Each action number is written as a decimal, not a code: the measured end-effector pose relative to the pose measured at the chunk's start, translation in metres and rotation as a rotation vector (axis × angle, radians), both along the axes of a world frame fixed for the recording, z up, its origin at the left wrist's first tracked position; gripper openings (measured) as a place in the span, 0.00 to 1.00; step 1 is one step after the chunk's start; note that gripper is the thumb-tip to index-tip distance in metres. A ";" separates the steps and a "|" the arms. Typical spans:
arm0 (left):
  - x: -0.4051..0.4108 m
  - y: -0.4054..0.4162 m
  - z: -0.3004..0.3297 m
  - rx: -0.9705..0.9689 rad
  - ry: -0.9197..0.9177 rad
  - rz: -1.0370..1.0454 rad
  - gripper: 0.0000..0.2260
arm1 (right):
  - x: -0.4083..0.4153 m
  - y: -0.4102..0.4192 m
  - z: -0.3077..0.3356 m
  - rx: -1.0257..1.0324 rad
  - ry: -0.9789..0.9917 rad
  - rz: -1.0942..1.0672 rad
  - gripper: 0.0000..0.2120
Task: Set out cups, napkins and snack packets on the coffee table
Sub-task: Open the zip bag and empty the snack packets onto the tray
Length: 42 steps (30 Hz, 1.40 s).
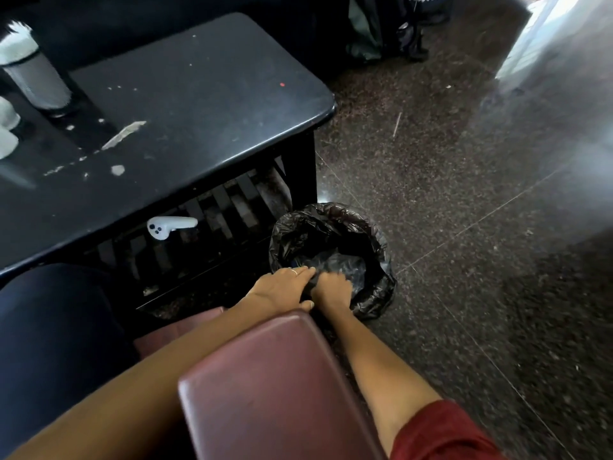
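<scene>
While seated: both arms reach past a maroon armrest (282,376) to a bin on the floor.
Surface: black coffee table top (199,104), far left, scuffed with pale marks and crumbs.
Cups: a clear stack (34,78) tilts at the surface's far left; blurred white things at the left edge cannot be told.
Shelf: a white controller (170,226) lies on slats below the surface.
Bin (331,234): lined with a black bag, just right of the near table leg.
Left hand (282,287): curled on the bag's near rim.
Right hand (331,288): fingers in the bag, gripping its plastic.
Floor (464,210): dark speckled stone, open to the right.
</scene>
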<state>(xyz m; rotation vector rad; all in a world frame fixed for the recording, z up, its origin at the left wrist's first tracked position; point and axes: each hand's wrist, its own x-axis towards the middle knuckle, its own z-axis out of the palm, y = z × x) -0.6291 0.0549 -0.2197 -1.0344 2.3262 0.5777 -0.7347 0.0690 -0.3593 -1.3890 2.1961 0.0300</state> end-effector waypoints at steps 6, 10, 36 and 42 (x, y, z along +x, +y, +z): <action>0.002 -0.002 0.010 -0.068 0.023 0.003 0.31 | -0.008 0.002 0.014 -0.329 0.135 0.125 0.16; 0.005 -0.007 0.023 -0.168 0.054 -0.009 0.32 | -0.012 0.003 0.043 -0.560 0.137 0.181 0.20; 0.248 -0.015 0.221 -0.722 0.293 0.467 0.33 | 0.137 -0.057 0.342 -1.062 0.354 1.044 0.35; 0.335 0.014 0.259 -0.846 0.274 0.622 0.33 | 0.193 -0.057 0.384 -1.118 0.396 1.166 0.38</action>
